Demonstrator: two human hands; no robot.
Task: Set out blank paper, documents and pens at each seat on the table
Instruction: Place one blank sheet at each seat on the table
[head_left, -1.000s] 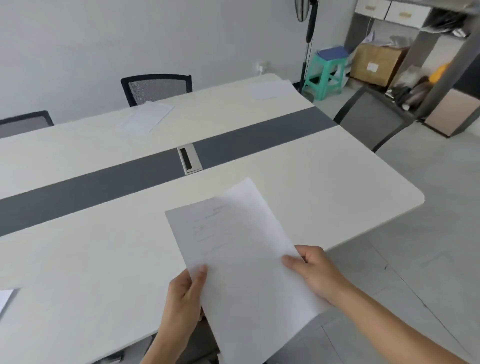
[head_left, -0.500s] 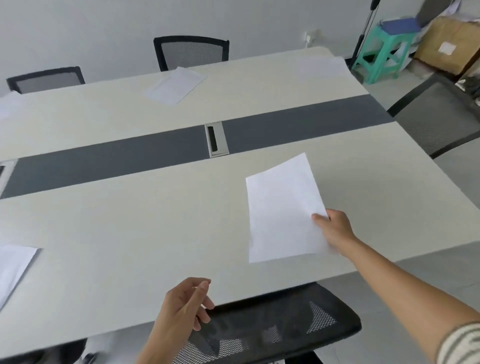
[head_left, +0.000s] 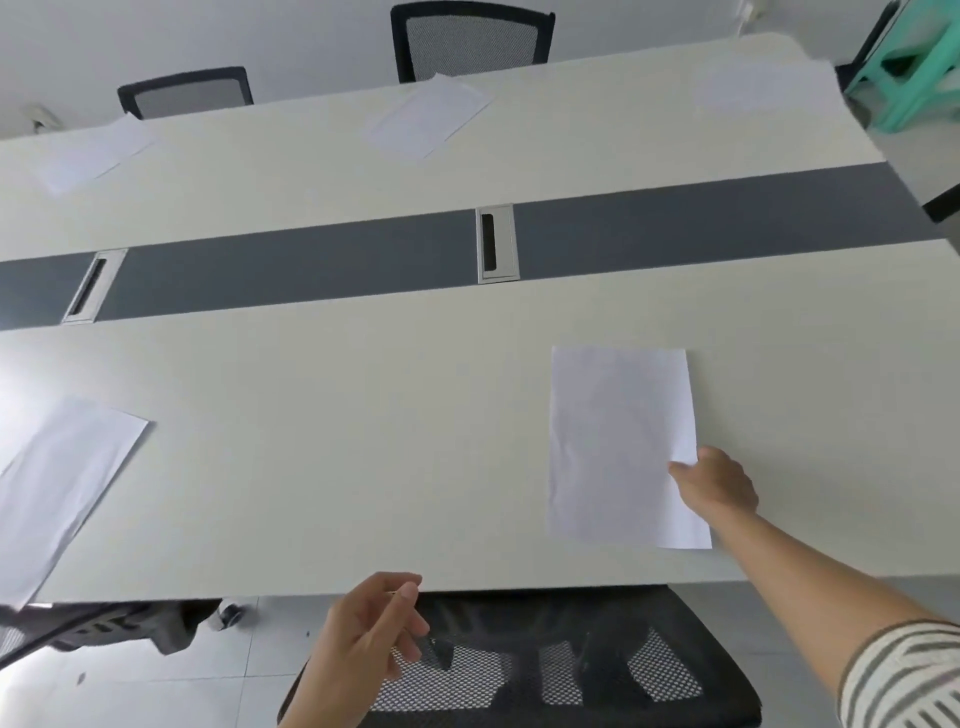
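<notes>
A white sheet of paper (head_left: 618, 441) lies flat on the near right part of the long cream table (head_left: 363, 441). My right hand (head_left: 719, 483) pinches its right edge, thumb on top. My left hand (head_left: 363, 644) hovers below the table's front edge over a chair back, fingers loosely curled, holding nothing. Other sheets lie on the table: one at the near left (head_left: 57, 488), one at the far left (head_left: 93, 153), one at the far middle (head_left: 426, 117) and a faint one at the far right (head_left: 763, 85).
A dark grey strip (head_left: 727, 218) runs along the table's middle with two metal cable ports (head_left: 496, 243) (head_left: 91, 286). Black mesh chairs stand at the far side (head_left: 470, 39) (head_left: 187, 91) and right below me (head_left: 545, 665). A green stool (head_left: 914, 67) stands at the far right.
The sheet went from both hands down onto the table. My left hand let go and dropped back; my right hand stayed on the sheet's edge and squared it up. The view tilted down.
</notes>
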